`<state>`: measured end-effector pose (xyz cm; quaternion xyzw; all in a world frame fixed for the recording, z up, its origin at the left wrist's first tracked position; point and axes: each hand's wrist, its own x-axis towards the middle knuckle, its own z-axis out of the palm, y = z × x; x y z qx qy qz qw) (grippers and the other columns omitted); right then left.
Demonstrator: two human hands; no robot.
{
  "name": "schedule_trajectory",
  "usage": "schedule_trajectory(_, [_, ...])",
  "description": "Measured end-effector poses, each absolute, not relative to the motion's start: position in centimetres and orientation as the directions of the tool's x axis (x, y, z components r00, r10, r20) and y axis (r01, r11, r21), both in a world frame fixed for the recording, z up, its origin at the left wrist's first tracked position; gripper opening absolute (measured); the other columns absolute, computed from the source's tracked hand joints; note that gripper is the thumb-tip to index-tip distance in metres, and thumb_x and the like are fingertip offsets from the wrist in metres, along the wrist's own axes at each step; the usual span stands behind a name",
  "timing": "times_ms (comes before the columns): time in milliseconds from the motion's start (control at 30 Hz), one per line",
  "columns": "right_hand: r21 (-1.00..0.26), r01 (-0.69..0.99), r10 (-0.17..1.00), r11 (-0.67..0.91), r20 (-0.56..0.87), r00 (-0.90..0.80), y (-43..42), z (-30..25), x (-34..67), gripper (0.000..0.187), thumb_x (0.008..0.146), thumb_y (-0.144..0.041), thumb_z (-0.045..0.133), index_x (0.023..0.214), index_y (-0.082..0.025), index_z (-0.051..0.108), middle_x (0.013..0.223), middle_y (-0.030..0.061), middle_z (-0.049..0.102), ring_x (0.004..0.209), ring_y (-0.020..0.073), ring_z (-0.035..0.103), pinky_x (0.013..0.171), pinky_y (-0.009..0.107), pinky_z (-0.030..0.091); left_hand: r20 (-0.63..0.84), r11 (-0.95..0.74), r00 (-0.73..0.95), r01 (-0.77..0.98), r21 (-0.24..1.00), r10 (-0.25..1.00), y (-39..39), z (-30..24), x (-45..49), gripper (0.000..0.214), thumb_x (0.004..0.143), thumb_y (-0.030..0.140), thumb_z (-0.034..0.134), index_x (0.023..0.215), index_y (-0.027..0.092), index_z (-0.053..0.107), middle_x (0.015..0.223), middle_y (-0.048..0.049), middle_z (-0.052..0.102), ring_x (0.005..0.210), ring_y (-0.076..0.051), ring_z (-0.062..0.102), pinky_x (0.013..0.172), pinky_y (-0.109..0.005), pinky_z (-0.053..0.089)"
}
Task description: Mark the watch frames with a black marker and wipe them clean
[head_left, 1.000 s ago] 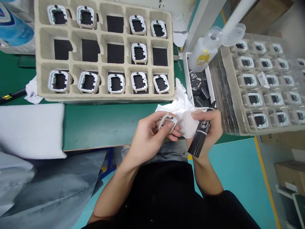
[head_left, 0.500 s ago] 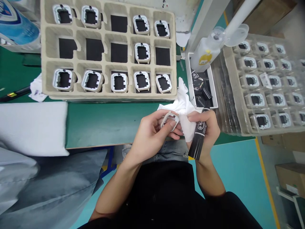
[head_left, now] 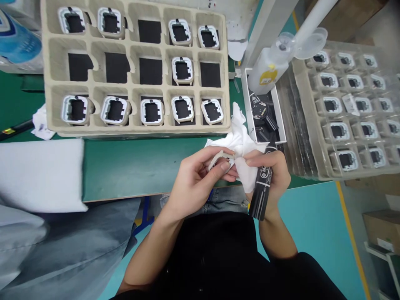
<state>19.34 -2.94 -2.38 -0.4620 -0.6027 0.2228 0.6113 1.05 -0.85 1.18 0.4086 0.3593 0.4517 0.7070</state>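
My left hand [head_left: 192, 181] is closed on a small white square frame [head_left: 220, 159], held just over the front edge of the green table [head_left: 131, 162]. My right hand [head_left: 271, 175] grips a black marker [head_left: 261, 185] and a white cloth [head_left: 242, 152], and presses the cloth against the frame. Beyond my hands lies a beige pulp tray [head_left: 134, 129] with several white frames in its cells; some cells hold only black pads.
A white box [head_left: 248, 104] of black parts and a plastic bottle [head_left: 268, 68] stand to the right of the tray. Clear trays of frames [head_left: 346, 108] fill the right side. A white foam sheet [head_left: 40, 173] and grey cloth [head_left: 68, 246] lie at the left.
Both hands stay together on the frame and cloth. The marker has tilted a little more upright. The view has shifted slightly.
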Motion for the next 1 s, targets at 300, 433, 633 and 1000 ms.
schedule_trajectory(300, [-0.851,0.255,0.844,0.459,0.508,0.175,-2.95,-2.53,19.27,0.026,0.092,-0.043,0.092,0.104,-0.033,0.071,0.087,-0.0010,0.075,0.065,0.0193,0.066,0.055,0.037,0.050,-0.142,0.243,0.305,-0.326,0.914,0.942,-0.99,1.18,1.21,0.020,0.102,0.032,0.085,0.118,0.021,0.082,0.100,-0.0024,0.085,0.083,-0.019,0.086,0.083,-0.029,0.074])
schedule_trajectory(433, [-0.851,0.262,0.843,0.455,0.507,0.181,-3.00,-2.67,19.38,0.026,0.090,-0.041,0.093,0.104,-0.032,0.072,0.087,-0.0013,0.074,0.067,0.0193,0.067,0.056,0.037,0.049,-0.143,0.236,0.293,-0.312,0.920,0.945,-1.08,1.13,1.26,0.021,0.102,0.035,0.085,0.118,0.021,0.082,0.101,-0.0028,0.085,0.083,-0.019,0.086,0.083,-0.029,0.074])
schedule_trajectory(633, [-0.852,0.268,0.847,0.450,0.502,0.174,-3.08,-2.66,19.55,0.024,0.091,-0.043,0.091,0.104,-0.033,0.072,0.085,-0.0016,0.074,0.066,0.0202,0.067,0.057,0.038,0.050,-0.134,0.221,0.284,-0.301,0.928,0.949,-1.08,1.15,1.34,0.022,0.102,0.036,0.085,0.118,0.021,0.083,0.102,-0.0035,0.085,0.083,-0.019,0.085,0.083,-0.029,0.072])
schedule_trajectory(1000, [-0.871,0.214,0.863,0.443,0.479,0.163,-2.99,-1.89,18.95,0.018,0.096,-0.031,0.085,0.105,-0.032,0.070,0.087,-0.0028,0.074,0.066,0.0182,0.062,0.061,0.038,0.050,-0.100,0.211,0.335,-0.311,0.927,0.937,-1.08,0.83,1.48,0.020,0.103,0.031,0.083,0.118,0.018,0.085,0.099,-0.0041,0.085,0.082,-0.019,0.085,0.081,-0.027,0.073])
